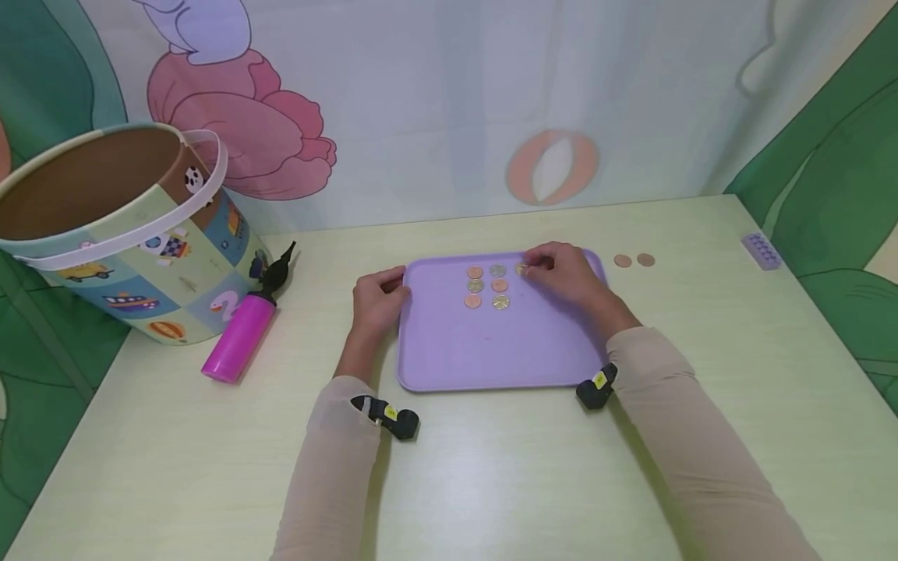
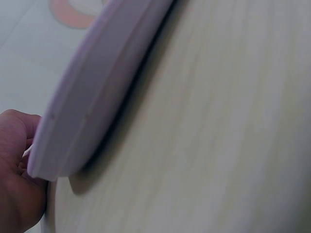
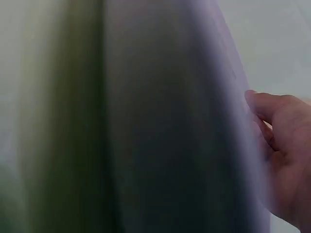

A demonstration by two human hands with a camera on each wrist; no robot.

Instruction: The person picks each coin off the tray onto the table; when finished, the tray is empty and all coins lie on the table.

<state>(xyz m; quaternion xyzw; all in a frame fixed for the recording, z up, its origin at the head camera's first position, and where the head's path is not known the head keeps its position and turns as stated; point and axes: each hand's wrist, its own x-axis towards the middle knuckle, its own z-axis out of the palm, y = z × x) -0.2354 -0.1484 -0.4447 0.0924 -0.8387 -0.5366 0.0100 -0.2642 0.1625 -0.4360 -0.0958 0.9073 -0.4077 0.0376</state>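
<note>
Coin (image 1: 520,269) sits pinched by the right hand (image 1: 565,274), the left hand (image 1: 376,302) grips the tray (image 1: 491,351), and yellow labels (image 1: 390,412) look unreadably small

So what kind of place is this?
It might be a child's playroom or bedroom, though too little of the room shows to be sure. The clues are the cartoon backdrop behind the pale table and the big bucket covered in colourful pictures.
</note>
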